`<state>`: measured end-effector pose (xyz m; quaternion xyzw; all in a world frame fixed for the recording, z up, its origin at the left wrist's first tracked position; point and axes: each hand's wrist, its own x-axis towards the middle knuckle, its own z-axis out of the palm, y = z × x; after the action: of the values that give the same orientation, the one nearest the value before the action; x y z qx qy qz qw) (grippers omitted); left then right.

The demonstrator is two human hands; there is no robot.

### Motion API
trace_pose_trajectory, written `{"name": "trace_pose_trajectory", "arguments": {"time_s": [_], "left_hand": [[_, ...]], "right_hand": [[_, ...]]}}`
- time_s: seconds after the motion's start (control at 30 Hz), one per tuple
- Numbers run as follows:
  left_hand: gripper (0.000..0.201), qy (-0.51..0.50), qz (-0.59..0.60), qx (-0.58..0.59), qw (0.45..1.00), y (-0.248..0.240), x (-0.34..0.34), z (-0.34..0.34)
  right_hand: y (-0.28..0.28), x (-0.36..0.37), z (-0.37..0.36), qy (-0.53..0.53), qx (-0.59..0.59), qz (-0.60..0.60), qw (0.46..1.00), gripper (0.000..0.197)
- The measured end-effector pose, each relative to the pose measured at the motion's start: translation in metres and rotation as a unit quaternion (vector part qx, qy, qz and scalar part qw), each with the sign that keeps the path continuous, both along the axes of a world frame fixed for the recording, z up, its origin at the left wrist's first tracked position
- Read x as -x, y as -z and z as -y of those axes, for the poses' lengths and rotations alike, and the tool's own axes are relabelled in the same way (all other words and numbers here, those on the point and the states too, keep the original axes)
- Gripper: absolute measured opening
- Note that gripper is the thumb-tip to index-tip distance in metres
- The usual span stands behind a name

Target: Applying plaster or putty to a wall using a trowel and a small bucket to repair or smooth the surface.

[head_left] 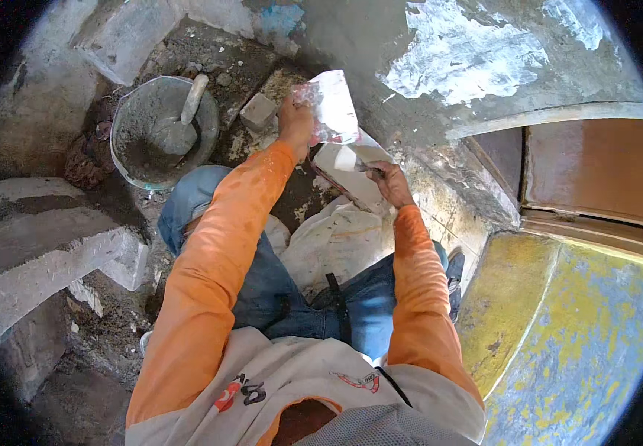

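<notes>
My left hand is closed on the edge of a flat rectangular sheet, white with reddish smears along its side. Just to the right and nearer, my right hand grips what looks like a putty knife, mostly hidden by the fingers. White paste shows at the knife's far end. Beneath both hands lies a pale, open container, partly covered by the sheet. A white sack spreads between my knees, below the container.
A round bucket with grey mortar and a trowel stands at the left. Beside it sits a small block. A concrete ledge juts in at the left. Ahead is a wall with white patches; a brown door is at the right.
</notes>
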<state>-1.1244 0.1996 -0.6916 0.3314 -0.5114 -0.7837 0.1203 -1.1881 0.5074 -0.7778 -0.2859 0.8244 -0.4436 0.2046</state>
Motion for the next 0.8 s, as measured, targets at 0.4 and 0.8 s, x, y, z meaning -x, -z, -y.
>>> {"name": "trace_pose_trajectory", "arguments": {"time_s": [0.4, 0.8], "left_hand": [[0.048, 0.254, 0.049, 0.013, 0.966, 0.092, 0.014, -0.029], [0.028, 0.248, 0.058, -0.049, 0.966, 0.050, 0.003, -0.046]], "right_hand": [[-0.151, 0.020, -0.009, -0.077, -0.169, -0.171, 0.968, 0.025], [-0.215, -0.013, 0.073, -0.166, -0.400, -0.543, 0.720, 0.019]]}}
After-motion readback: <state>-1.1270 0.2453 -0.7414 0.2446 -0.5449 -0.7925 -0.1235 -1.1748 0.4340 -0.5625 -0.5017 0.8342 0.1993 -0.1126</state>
